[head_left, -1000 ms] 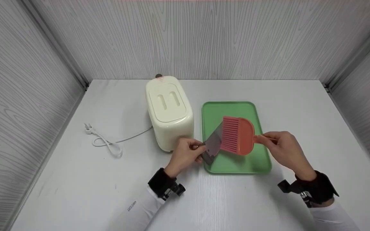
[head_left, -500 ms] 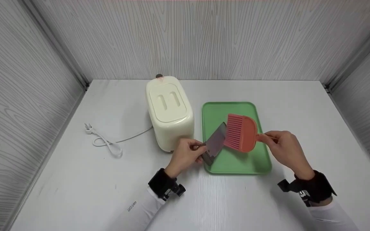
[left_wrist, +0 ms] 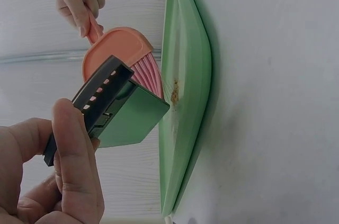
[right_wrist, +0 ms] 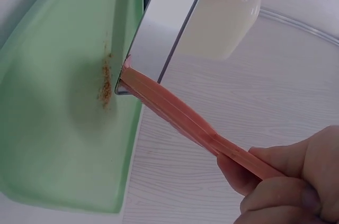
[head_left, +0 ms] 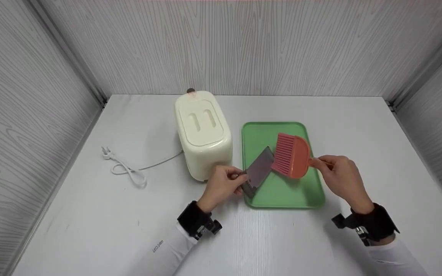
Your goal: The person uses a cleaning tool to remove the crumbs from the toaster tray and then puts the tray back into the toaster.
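Over the past second, the orange brush [head_left: 299, 157] has slid away from the left hand [head_left: 223, 184] toward the right side of the green tray [head_left: 282, 195], which uncovers more of the shiny plate [head_left: 260, 168]; the tips of the pink bristles [head_left: 284, 155] now lie at the plate's free end. The plate and the left hand stay about where they were, at the tray's near left, the plate tilted across the tray's left edge with its free end over the tray. This reads as the tail of a sweeping stroke, so the work seems to be brushing the plate off into the tray. The left hand's thumb and fingers pinch the plate's dark handle [left_wrist: 95, 94]; the right hand [head_left: 340, 177], just right of the tray, grips the brush handle between thumb and curled fingers. As for containers, the tray holds a small streak of brown crumbs [right_wrist: 107, 86] on its floor, beside the plate's end, plain in both wrist views. A cream toaster [head_left: 205, 126] stands just left of the tray; its lid [head_left: 201, 122] covers the top, so its inside cannot be seen. Its white cord [head_left: 131, 171] and plug [head_left: 106, 153] lie farther left of the tray.
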{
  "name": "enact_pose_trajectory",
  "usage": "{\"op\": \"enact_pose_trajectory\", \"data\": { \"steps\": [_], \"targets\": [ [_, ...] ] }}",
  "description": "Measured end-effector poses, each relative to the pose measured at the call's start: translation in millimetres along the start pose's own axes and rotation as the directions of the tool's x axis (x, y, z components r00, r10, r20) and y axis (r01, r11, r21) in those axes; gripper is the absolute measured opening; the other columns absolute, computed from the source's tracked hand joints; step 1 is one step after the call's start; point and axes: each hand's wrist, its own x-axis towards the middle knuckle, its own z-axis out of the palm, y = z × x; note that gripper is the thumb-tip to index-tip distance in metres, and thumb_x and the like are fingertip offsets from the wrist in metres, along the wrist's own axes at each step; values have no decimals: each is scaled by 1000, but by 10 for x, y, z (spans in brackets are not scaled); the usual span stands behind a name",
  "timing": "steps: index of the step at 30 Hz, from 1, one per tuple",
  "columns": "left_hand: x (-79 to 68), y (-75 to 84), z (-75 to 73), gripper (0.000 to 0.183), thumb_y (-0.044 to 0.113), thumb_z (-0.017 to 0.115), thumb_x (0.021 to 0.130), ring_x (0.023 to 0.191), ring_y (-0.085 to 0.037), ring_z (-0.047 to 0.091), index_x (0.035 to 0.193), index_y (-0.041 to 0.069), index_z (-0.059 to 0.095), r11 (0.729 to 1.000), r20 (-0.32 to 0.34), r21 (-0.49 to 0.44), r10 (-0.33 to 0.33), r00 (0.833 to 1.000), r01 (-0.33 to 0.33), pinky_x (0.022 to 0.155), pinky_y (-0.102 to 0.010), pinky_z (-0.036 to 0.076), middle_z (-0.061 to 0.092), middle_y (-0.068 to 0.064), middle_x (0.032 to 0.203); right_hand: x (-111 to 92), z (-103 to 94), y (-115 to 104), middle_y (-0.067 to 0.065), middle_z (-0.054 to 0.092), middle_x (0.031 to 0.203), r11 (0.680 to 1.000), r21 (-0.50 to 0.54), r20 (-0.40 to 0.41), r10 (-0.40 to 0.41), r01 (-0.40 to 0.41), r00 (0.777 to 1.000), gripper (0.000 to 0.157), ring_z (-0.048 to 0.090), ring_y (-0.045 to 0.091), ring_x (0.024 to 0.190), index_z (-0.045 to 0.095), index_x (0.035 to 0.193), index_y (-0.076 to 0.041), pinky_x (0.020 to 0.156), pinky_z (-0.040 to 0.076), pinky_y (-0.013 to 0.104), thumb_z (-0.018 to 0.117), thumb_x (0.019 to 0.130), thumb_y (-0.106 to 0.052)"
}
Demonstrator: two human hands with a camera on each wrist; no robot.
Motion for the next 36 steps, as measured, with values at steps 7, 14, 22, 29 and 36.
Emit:
{"op": "enact_pose_trajectory", "data": {
  "steps": [7, 14, 22, 29, 36],
  "targets": [
    [4, -2, -9, 15, 3, 73, 92, 48, -7, 61, 101, -8, 76, 1000, 6, -13, 13, 1000, -13, 57, -47, 65, 73, -9, 72, 14, 22, 38, 11, 78, 85, 1000, -1, -49, -23, 23, 999, 25, 35, 6, 53, 80, 103, -1, 49, 25, 22, 65, 104, -21],
    [8, -22, -9, 15, 2, 75, 92, 48, -8, 61, 101, -10, 76, 1000, 10, -21, 15, 1000, -15, 55, -42, 65, 73, -16, 74, 34, 24, 52, 5, 71, 72, 1000, -3, -92, -22, 22, 996, 24, 37, 6, 52, 80, 101, -1, 48, 27, 22, 68, 102, -21],
    [2, 13, -22, 14, 1, 73, 91, 48, -8, 61, 101, -8, 76, 999, 6, 0, 32, 999, -32, 56, -47, 65, 73, -11, 72, 35, -35, 51, 0, 61, 63, 1000, 10, -109, 1, 0, 994, 25, 34, 5, 52, 80, 104, -1, 47, 25, 22, 68, 102, -23],
    [2, 23, -34, 13, 0, 73, 91, 48, -8, 61, 100, -8, 76, 999, -3, 5, 40, 999, -40, 51, -36, 63, 73, -11, 72, 42, -73, 89, 6, 69, 71, 999, 48, -162, 21, -13, 987, 27, 36, 7, 53, 80, 107, -1, 51, 29, 22, 67, 103, -25],
    [1, 22, -35, 12, 0, 73, 92, 47, -8, 60, 99, -8, 77, 997, -18, 28, 67, 998, -66, 51, -37, 63, 72, -12, 71, 90, -6, 131, 10, 77, 86, 989, 139, -230, -14, 47, 973, 22, 35, 5, 54, 80, 107, -2, 52, 28, 22, 69, 102, -20]
  ]
}}
